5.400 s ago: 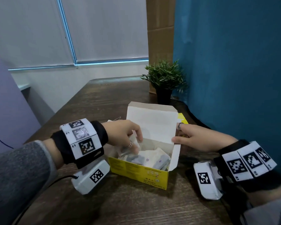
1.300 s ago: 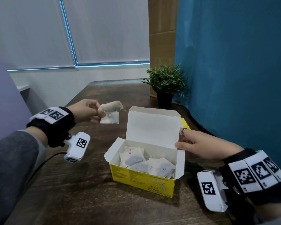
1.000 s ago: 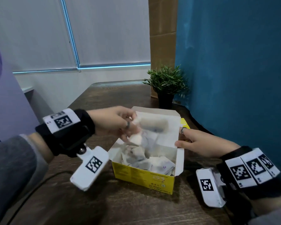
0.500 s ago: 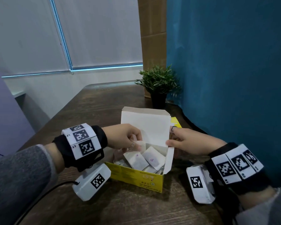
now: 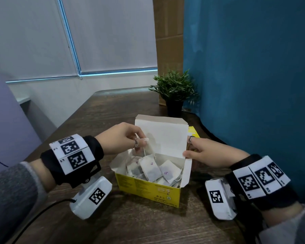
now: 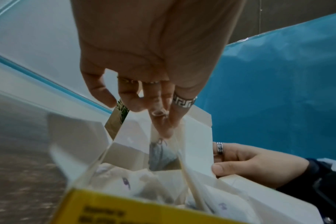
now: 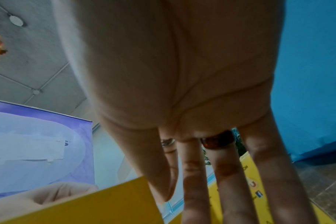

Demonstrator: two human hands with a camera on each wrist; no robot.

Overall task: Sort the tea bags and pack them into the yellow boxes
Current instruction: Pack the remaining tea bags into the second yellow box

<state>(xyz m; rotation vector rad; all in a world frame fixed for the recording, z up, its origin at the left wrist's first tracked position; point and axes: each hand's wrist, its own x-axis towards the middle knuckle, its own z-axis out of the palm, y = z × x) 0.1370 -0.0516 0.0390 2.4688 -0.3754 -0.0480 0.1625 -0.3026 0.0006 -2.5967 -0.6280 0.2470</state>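
An open yellow box stands mid-table with its white lid upright. Several tea bags lie loosely inside it, some with purple marks. My left hand hovers over the box's left half and pinches the top of one tea bag, which hangs just above the pile; the same tea bag dangles from my left hand in the left wrist view. My right hand pinches the lid's right edge, thumb in front and fingers straight along the yellow lid back. A second yellow box peeks out behind the lid.
A small potted plant stands at the table's far right beside a tall cardboard box. A blue wall closes the right side. A purple banner stands left. A black cable trails over the dark wooden table.
My left hand carried a tea bag from the left to the box and dipped in. It has now risen slightly, pinching a bag by its top. The right hand kept hold of the lid.
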